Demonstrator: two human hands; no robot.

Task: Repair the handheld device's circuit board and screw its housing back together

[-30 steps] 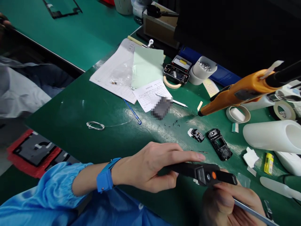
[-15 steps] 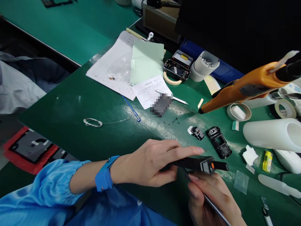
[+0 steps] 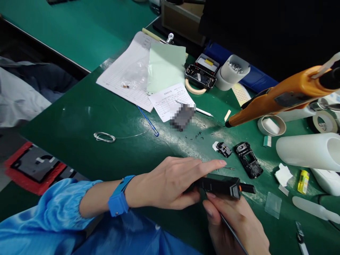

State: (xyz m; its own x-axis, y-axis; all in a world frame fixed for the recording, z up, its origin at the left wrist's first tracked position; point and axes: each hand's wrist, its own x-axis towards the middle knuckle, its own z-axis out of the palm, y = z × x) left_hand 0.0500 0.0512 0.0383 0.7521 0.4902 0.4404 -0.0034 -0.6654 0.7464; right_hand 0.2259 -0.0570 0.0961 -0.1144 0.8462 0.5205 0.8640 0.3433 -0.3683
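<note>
The left hand (image 3: 172, 182) is partly curled around the left end of a black device (image 3: 219, 187), index finger stretched out, holding it above the green table (image 3: 127, 163). The right hand (image 3: 239, 223), nearly closed, pinches a slim grey tool (image 3: 231, 228) just below the device; whether the tip touches it I cannot tell. Farther back, a white cup (image 3: 225, 72) holds small silvery pieces (image 3: 235, 68). A shallow ring (image 3: 261, 128) surrounds a white block (image 3: 271, 125). Small brass-coloured bits (image 3: 126, 86) lie at a clear bag (image 3: 138, 72), whether inside or outside is unclear
</note>
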